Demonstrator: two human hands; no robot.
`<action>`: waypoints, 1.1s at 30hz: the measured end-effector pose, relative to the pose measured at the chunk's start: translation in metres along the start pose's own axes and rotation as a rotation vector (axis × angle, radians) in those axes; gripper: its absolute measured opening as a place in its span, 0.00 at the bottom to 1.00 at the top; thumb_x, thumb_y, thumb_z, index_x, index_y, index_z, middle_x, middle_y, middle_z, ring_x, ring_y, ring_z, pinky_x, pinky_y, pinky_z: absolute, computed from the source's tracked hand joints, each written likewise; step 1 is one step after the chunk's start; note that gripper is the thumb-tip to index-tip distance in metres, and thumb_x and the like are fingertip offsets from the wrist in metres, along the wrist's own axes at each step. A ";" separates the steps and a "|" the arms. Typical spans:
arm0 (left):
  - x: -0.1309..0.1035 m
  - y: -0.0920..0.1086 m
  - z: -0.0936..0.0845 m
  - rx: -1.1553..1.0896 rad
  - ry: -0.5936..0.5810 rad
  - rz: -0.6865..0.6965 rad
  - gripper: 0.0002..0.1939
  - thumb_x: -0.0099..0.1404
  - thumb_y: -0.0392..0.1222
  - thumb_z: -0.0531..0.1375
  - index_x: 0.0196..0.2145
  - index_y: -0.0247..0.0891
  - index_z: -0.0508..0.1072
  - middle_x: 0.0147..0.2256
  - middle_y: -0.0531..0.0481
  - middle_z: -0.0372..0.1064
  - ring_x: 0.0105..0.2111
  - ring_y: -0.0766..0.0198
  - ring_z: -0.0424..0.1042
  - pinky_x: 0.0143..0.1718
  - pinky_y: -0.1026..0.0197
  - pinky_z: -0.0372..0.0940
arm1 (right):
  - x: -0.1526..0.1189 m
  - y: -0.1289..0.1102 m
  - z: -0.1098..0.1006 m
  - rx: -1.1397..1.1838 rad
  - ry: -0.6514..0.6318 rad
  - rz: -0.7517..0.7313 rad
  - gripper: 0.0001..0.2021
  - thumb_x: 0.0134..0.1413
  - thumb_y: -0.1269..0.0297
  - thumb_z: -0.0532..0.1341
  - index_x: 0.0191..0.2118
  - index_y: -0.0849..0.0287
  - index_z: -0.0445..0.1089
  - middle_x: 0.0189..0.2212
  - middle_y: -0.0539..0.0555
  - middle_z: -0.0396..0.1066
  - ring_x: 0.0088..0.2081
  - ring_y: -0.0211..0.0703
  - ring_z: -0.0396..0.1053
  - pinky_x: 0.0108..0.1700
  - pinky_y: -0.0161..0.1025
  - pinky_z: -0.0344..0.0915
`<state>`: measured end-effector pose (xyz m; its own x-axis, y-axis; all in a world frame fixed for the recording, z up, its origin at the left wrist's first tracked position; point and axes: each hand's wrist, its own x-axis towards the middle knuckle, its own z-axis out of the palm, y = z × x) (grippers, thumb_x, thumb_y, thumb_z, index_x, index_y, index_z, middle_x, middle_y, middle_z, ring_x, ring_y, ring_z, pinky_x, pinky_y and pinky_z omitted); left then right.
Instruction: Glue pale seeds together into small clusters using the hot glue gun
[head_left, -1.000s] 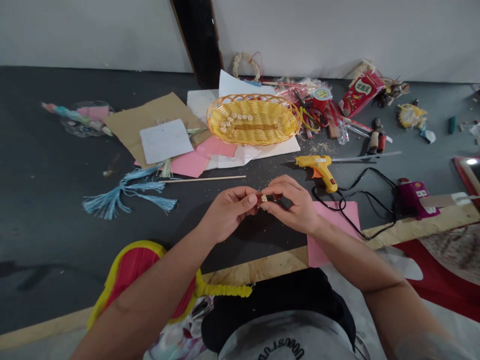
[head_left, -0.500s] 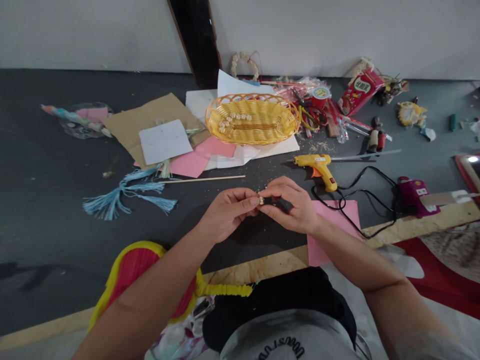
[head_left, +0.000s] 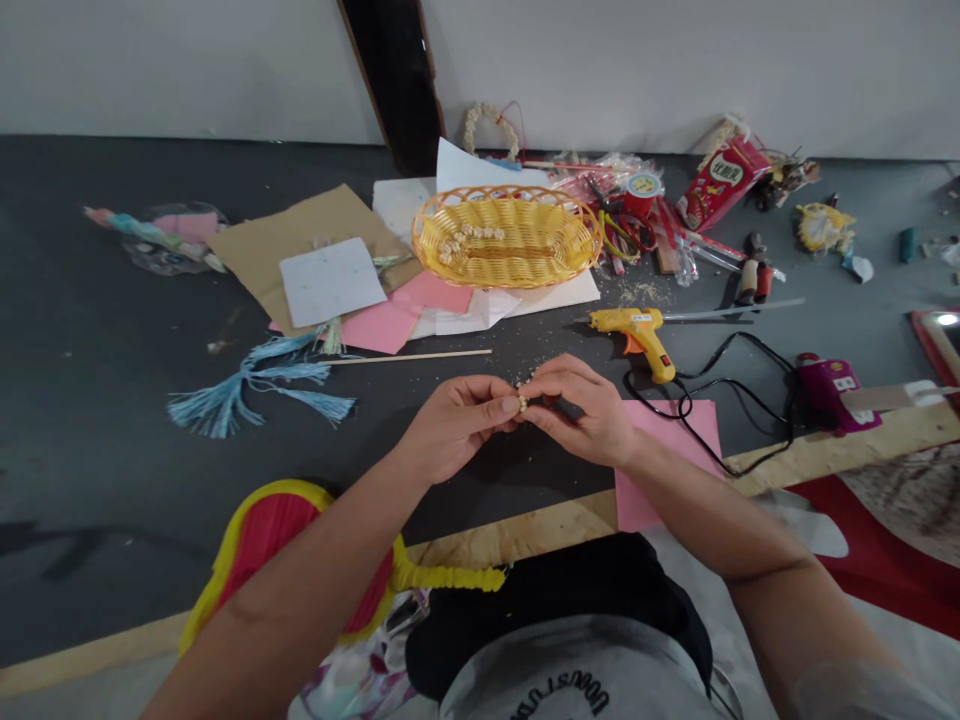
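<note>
Between the fingertips of both hands is a small cream-coloured beaded piece [head_left: 523, 403], too small to make out fully. My left hand [head_left: 465, 420] pinches it from the left with thumb and fingers. My right hand [head_left: 577, 405] meets it from the right, its thumb and index finger closed on its edge. Beyond the hands stands a yellow wicker basket [head_left: 517, 270], with several similar cream pieces [head_left: 472, 237] in its left part. A thin wooden stick [head_left: 412, 357] lies just past my left hand. To the right of my right hand rests a yellow hot glue gun [head_left: 637, 335].
Blue tassels [head_left: 255, 385] lie at the left, near brown paper [head_left: 300, 240] and pink sheets [head_left: 379, 327]. A black cord [head_left: 739, 385] loops at the right beside a purple device [head_left: 832, 393]. A red box [head_left: 724, 182] and plastic packets sit behind. A red-and-yellow fan-like object [head_left: 270, 530] is under my left forearm.
The cream piece has turned slightly between my fingertips. Both hands stay in nearly the same place, and the things on the table have not moved.
</note>
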<state>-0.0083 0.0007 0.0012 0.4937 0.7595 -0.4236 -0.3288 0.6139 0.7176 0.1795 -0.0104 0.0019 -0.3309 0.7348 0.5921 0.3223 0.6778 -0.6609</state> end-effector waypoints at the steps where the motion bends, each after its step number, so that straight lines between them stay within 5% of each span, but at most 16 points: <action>1: 0.000 0.000 0.000 0.003 0.001 0.002 0.15 0.45 0.45 0.76 0.21 0.32 0.77 0.21 0.53 0.71 0.22 0.73 0.69 0.27 0.72 0.63 | 0.000 0.000 0.000 0.000 -0.002 0.004 0.05 0.59 0.68 0.65 0.42 0.58 0.73 0.35 0.55 0.75 0.40 0.40 0.74 0.42 0.37 0.74; 14: 0.001 -0.003 0.001 -0.031 0.024 0.041 0.15 0.42 0.45 0.77 0.25 0.34 0.81 0.23 0.51 0.75 0.23 0.73 0.70 0.27 0.71 0.65 | 0.001 -0.002 -0.002 -0.002 0.031 0.010 0.07 0.58 0.69 0.65 0.42 0.56 0.72 0.35 0.53 0.74 0.37 0.39 0.72 0.37 0.36 0.71; 24: 0.001 0.000 0.000 -0.008 -0.008 0.102 0.14 0.44 0.43 0.77 0.25 0.33 0.79 0.25 0.50 0.74 0.24 0.72 0.69 0.27 0.70 0.65 | -0.002 0.006 -0.003 0.192 0.245 0.262 0.04 0.59 0.65 0.63 0.41 0.55 0.71 0.36 0.53 0.70 0.33 0.37 0.66 0.34 0.37 0.66; 33: -0.001 0.003 0.000 -0.022 -0.046 0.140 0.14 0.51 0.44 0.74 0.25 0.32 0.76 0.26 0.48 0.73 0.25 0.70 0.68 0.27 0.68 0.63 | -0.003 0.008 -0.002 0.249 0.233 0.369 0.07 0.60 0.59 0.63 0.41 0.56 0.71 0.36 0.53 0.70 0.34 0.37 0.66 0.34 0.36 0.65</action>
<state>-0.0101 0.0016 0.0036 0.4780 0.8278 -0.2936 -0.4146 0.5073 0.7554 0.1843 -0.0072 -0.0040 -0.0190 0.9301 0.3667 0.1494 0.3653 -0.9188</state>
